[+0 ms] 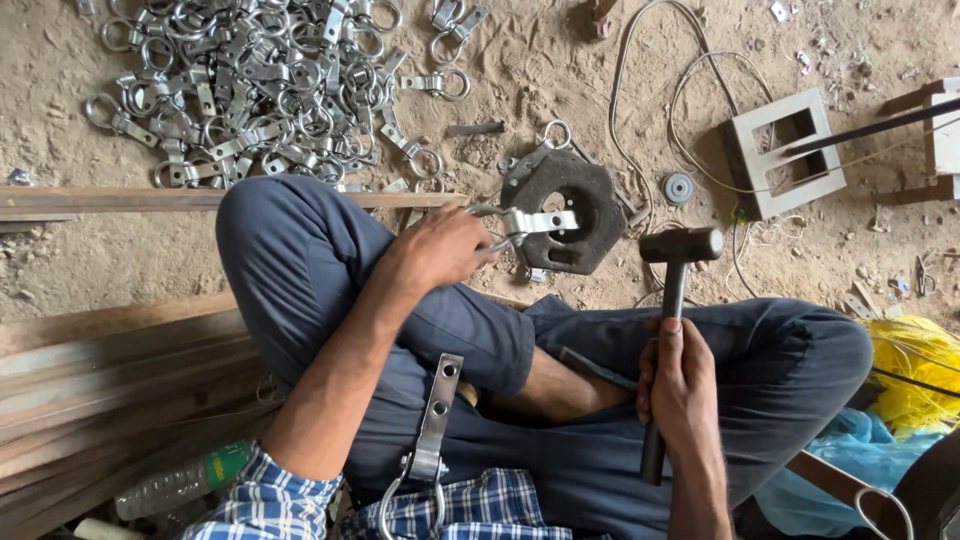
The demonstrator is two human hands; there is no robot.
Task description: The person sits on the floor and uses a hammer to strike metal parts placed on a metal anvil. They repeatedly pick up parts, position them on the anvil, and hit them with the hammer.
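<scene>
Sandy floor underfoot, the left hand (440, 250) grips a stiff, light metal clamp (525, 222) by its ring end over the heavy block (585, 205) at twelve o'clock, while the right hand (680, 385) clenches the hammer (668, 320) mid-handle.

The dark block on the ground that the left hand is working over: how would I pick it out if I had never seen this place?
Start at the heap of shiny metal ring clips on the sandy floor and look down to its right, just past the bent knee. There lies the dark block, where the left hand holds a silver bracket over it. It alone is black, thick and six-sided, with a hole in its middle.
</scene>
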